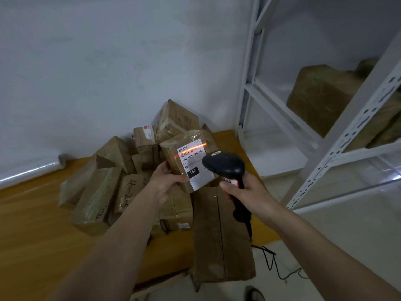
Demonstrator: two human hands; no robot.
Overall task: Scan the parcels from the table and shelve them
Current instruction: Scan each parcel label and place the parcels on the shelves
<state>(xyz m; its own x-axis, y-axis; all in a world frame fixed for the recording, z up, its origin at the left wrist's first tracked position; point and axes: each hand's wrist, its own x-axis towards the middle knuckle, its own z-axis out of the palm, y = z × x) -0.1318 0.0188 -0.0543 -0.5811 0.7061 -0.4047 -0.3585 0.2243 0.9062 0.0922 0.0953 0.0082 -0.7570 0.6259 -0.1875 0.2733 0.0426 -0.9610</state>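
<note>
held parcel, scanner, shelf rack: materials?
Held parcel: brown cardboard, glossy clear tape, white paper label. Scanner: black plastic, slight sheen. Shelf rack: apparently white-painted metal, slotted uprights.

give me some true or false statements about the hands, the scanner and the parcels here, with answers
1. The left hand holds a parcel with its white label facing the camera. True.
2. The scanner is in the left hand. False: the right hand grips it.
3. A red scan line falls across the top of the label. True.
4. The shelf on the right holds no parcels. False: brown parcels sit on it.
5. The table carries only one parcel. False: a pile lies there.
</note>
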